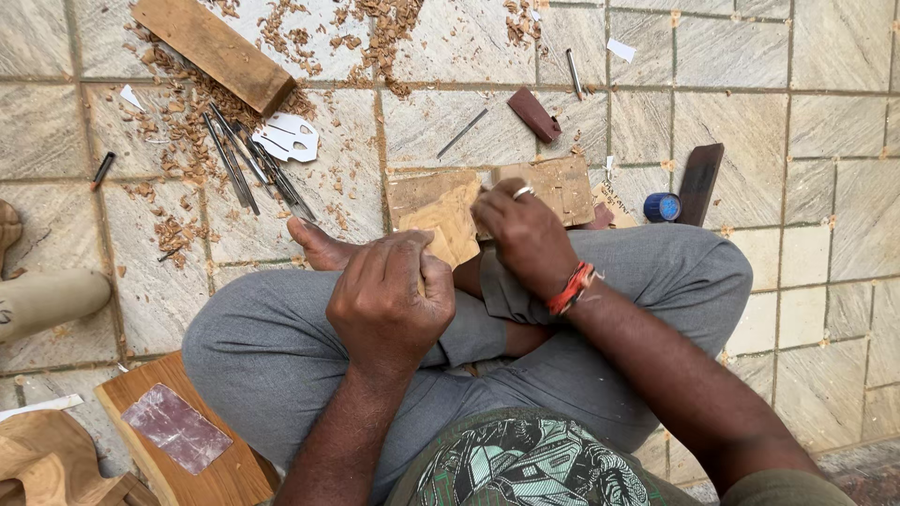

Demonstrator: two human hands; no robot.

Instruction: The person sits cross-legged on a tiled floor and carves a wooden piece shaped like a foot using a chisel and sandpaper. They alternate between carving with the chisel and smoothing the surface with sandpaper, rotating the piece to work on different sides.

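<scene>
Much of the pale carved wood piece (448, 223) is hidden: the left hand (389, 300) covers its near end, and the right hand (525, 239) covers its right edge. Any tool in the right hand cannot be made out. The left fingers are curled tight around the piece's near end; the right fingers are closed narrow, pressing at its edge, a ring on one finger and a red wristband (572, 288) behind. The piece rests on a worn wooden block (553, 183) above the crossed grey-trousered legs (281, 347). Far left of the piece lie a plank (214, 52), shavings and a bundle of thin chisels (248, 164); right of it, a blue cap (662, 207) and a dark flat stone (699, 183).
</scene>
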